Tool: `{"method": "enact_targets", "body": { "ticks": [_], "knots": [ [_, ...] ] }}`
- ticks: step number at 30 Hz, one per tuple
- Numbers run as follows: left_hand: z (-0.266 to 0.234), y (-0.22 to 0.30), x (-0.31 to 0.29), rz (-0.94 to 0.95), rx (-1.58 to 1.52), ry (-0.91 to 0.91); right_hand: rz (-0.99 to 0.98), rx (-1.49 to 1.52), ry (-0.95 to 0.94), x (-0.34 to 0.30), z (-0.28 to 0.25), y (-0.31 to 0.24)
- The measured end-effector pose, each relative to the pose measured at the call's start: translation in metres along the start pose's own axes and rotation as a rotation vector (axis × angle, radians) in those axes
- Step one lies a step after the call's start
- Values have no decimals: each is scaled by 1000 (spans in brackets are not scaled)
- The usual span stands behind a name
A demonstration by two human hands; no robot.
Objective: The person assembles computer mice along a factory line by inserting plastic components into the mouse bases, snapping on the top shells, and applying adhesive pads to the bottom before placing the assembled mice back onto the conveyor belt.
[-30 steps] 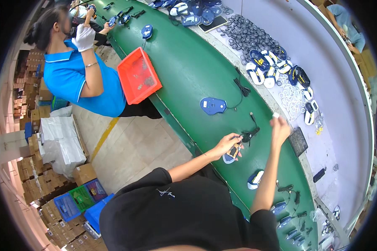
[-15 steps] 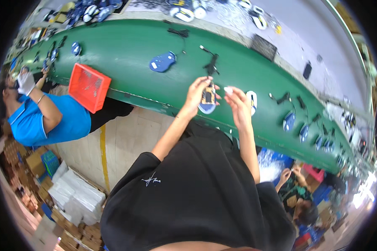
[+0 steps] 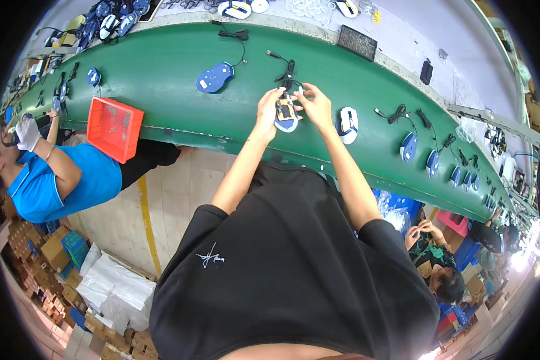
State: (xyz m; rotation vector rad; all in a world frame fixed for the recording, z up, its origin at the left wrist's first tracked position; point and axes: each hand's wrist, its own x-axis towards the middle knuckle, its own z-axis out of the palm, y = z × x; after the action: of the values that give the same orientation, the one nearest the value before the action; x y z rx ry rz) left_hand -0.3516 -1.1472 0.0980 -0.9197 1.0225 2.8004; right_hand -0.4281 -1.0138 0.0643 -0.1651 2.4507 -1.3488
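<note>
My left hand [image 3: 266, 114] grips an opened computer mouse [image 3: 287, 125] by its left side. The mouse has a blue base, and its yellowish circuit board [image 3: 286, 109] lies bare. A bundled black cable [image 3: 287, 75] runs from its front end onto the green belt. At the mouse's right front edge is my right hand [image 3: 316, 108], its fingers drawn together. Something small and white [image 3: 300, 90] shows at those fingertips, too small to name. To the right lies a white and dark blue mouse top shell [image 3: 347, 125] with a yellow mark.
A green conveyor belt [image 3: 162, 66] crosses in front of me. Another blue mouse base [image 3: 215, 78] lies left; several cabled ones [image 3: 409, 147] lie right. A red bin [image 3: 115, 129] stands at the near edge beside a co-worker in blue [image 3: 84, 177]. A dark tray [image 3: 357, 42] sits on the far ledge.
My right hand has come from apart on the right to the mouse's front edge. The view has shifted, so the belt's contents appear further left and higher.
</note>
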Motion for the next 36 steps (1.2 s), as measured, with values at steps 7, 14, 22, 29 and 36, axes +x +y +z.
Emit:
{"method": "enact_targets", "body": {
  "ticks": [7,14,22,29,36],
  "knots": [
    [-22,-7,-18,3,-21,90,-233,-313,87,20,16,15],
    [-9,14,-39,109,48,88,175,249,-99,-39,-21,-59],
    [28,24,-54,329,235,12,-80,338,41,-89,-39,-121],
    [34,25,-62,445,373,23,-118,297,146,-98,-33,-134],
    [34,28,-70,576,477,42,-303,175,244,-101,-19,-139]
  ]
}}
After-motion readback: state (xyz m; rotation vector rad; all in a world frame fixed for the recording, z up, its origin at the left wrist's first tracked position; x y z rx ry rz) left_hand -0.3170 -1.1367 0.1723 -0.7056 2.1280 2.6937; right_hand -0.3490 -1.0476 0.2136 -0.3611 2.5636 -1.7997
